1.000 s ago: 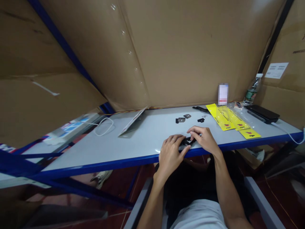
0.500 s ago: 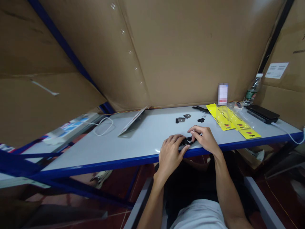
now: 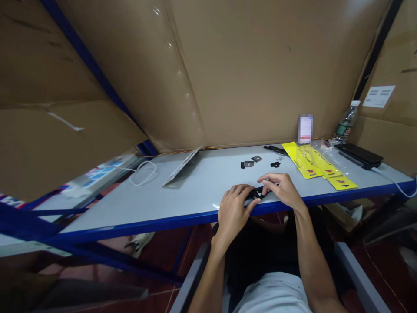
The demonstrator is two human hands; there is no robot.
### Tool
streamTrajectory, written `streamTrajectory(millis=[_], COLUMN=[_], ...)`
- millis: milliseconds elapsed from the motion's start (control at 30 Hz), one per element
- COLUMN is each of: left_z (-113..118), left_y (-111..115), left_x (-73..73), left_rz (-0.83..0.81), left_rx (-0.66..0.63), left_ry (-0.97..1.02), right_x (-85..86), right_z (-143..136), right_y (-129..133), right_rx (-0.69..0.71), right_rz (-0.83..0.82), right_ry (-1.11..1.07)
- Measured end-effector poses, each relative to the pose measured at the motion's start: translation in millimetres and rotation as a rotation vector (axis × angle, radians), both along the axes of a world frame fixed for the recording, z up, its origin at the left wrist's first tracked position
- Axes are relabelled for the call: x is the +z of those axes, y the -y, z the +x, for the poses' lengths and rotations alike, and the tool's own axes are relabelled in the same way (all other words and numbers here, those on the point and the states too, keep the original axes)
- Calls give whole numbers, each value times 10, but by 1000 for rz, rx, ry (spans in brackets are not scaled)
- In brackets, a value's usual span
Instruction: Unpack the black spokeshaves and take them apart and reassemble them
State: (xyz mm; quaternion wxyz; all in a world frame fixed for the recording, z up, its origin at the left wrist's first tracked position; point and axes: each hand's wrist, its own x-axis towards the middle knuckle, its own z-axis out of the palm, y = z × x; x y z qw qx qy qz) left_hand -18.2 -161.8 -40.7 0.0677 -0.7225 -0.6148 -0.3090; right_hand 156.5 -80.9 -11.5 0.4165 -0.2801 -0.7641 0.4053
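Close to the table's front edge, a black elongated object [image 3: 256,194] lies under my hands; its exact kind is partly hidden by my fingers. My left hand [image 3: 233,211], with a ring on one finger, grips its left end between thumb and fingers. Above the object's right part, my right hand [image 3: 282,190] has its thumb and fingertips pinched together; anything between them is too small to make out. Beyond the hands lie dark grey slotted plates [image 3: 249,164], a small black part [image 3: 275,164] and a few tiny silvery pieces [image 3: 280,159].
Behind them rests a long black tool [image 3: 275,150]. Yellow cards [image 3: 302,161] with clear packaging, a black device [image 3: 358,155] with a white cable, a phone [image 3: 305,129] and a bottle [image 3: 347,124] stand to the right. A leaning flat panel [image 3: 183,167] is on the left.
My right hand's fingers have shifted slightly over the black object. My left hand keeps its grip, and the loose parts lie as before.
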Motion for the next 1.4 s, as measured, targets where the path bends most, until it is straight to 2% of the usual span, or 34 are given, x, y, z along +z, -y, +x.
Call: streamTrajectory(millis=[67,133,233,367,533,833,1067,1400], left_z=[4,11,26,42,51,96,31,38], left_y=[1,2,5,9,9,20,47,38], left_x=[-2,-2,3,9,0,18,11,-16], left_rz=[9,17,27,36,47,38,-32,2], left_rx=[5,13,26,34,58,129,89,118], left_ry=[5,16,31,47,58,142,125,91], right_x=[9,15,13,-4,-20,39,37,-5], right_z=[17,72,234,427,425,424,437,476], right_y=[10,17,14,-17,-44,70,57,22], right_rx=[-39,-155,-292,-218,-202,-282,-319,-280], right_rz=[61,171,290,287,254,295,318,278], right_ry=[15,63,240,424,414,524,519,585])
